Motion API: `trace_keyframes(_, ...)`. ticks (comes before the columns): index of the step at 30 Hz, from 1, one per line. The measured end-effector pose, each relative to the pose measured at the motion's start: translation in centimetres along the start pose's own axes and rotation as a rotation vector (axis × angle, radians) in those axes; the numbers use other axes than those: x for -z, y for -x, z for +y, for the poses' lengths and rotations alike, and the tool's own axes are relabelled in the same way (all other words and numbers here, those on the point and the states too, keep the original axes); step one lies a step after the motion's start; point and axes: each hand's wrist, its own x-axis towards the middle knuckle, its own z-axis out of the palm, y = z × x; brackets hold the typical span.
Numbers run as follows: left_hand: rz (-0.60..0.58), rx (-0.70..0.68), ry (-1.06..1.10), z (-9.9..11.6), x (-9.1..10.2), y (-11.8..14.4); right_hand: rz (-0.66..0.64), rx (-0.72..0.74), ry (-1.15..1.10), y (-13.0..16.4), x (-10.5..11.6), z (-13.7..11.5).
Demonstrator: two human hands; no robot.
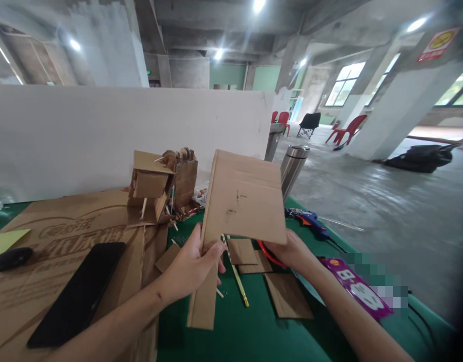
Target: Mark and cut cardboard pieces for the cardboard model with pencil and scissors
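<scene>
Both of my hands hold up a piece of cardboard (250,196) with a broad upper part, a narrow strip running down on the left, and small dark marks. My left hand (196,261) is closed around the strip, thumb in front. At the lower right corner, my right hand (288,247) grips the edge, its fingers mostly hidden behind the sheet. Below it shows a red curved thing (273,256), partly covered. A yellow pencil (239,281) lies on the green tabletop, beside small cardboard pieces (242,251) and a larger cut piece (288,296).
A cardboard construction (152,183) stands at the back left on a large flattened box (65,221). A black phone (80,291) and mouse (10,259) rest on that box. At right are a blue glue gun (310,221), a purple packet (356,289) and a steel flask (294,168).
</scene>
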Motion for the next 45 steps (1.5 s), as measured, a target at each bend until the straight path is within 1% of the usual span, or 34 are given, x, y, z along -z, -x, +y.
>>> trace_keyframes(3,0.071,-0.003,-0.028,-0.6,0.8,-0.8,-0.025,0.008,0.042,0.0,-0.5,0.5)
trace_keyframes(6,0.136,-0.007,-0.055,-0.9,1.6,-1.2,-0.005,-0.020,0.062,0.3,-0.7,0.5)
trace_keyframes(9,0.153,0.002,-0.088,-1.1,2.3,-1.4,0.033,-0.038,0.049,0.7,-0.2,0.0)
trace_keyframes(11,0.158,0.004,-0.113,-1.3,2.5,-1.6,0.030,-0.004,0.024,1.2,0.5,-0.8)
trace_keyframes(13,0.171,0.002,-0.141,-1.5,2.7,-1.7,-0.023,0.086,-0.015,1.6,1.3,-1.9)
trace_keyframes(15,0.193,-0.003,-0.174,-1.5,2.9,-1.8,-0.109,0.194,-0.065,2.0,1.8,-3.0)
trace_keyframes(17,0.214,-0.008,-0.210,-1.4,3.1,-1.9,-0.186,0.268,-0.107,2.3,2.0,-4.0)
trace_keyframes(19,0.228,-0.013,-0.251,-1.3,3.3,-2.0,-0.238,0.294,-0.136,2.5,2.0,-4.6)
trace_keyframes(22,0.252,-0.050,-0.321,-1.5,3.7,-2.1,-0.265,0.288,-0.169,2.5,2.0,-5.0)
trace_keyframes(25,0.281,-0.116,-0.384,-1.9,3.9,-2.2,-0.238,0.275,-0.206,2.4,2.1,-4.7)
trace_keyframes(28,0.288,-0.162,-0.405,-2.3,3.9,-2.1,-0.183,0.247,-0.253,2.1,2.4,-3.6)
trace_keyframes(33,0.294,-0.245,-0.380,-2.1,3.3,-1.8,-0.119,0.107,-0.311,1.8,3.4,-0.8)
trace_keyframes(36,0.278,-0.282,-0.384,-1.9,3.1,-1.7,-0.125,0.072,-0.341,1.9,4.0,0.0)
trace_keyframes(41,0.277,-0.312,-0.474,-2.4,3.3,-1.8,-0.154,0.088,-0.379,2.0,4.3,0.0)
trace_keyframes(45,0.253,-0.264,-0.599,-2.4,3.5,-1.8,-0.208,0.100,-0.409,2.2,4.5,-0.2)
